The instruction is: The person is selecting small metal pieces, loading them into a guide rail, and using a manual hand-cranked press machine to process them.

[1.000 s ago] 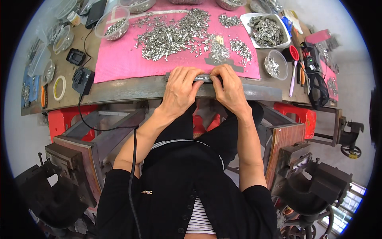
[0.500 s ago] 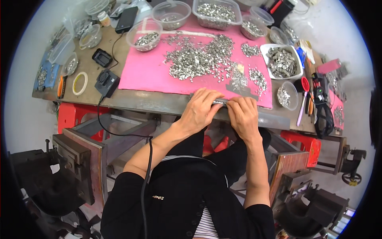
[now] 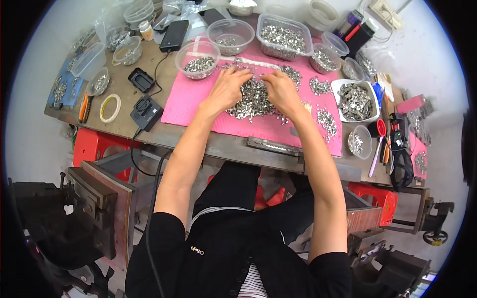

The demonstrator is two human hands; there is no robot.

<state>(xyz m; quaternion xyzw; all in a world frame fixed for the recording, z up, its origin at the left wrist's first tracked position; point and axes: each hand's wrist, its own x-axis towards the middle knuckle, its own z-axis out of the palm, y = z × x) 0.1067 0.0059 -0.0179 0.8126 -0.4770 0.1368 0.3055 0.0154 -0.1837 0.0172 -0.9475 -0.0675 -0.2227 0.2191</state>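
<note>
Bar released, at pile's 5 o'clock | left hand at 10, right hand at 2; grips curled, contents unclear | work likely shifts to pile

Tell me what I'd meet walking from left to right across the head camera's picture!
Blue mat, ring of tape, black boxy charger, left hand, right hand, white tray of metal pieces, pink block.

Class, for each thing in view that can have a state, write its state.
Left hand, at the metal pile, fingers bent
Right hand, there too, fingers bent
Metal pile, loosely heaped
Metal bar, lying untouched
White tray, uncovered, filled
Tape roll, lying flat
Pink mat, spread flat
</note>
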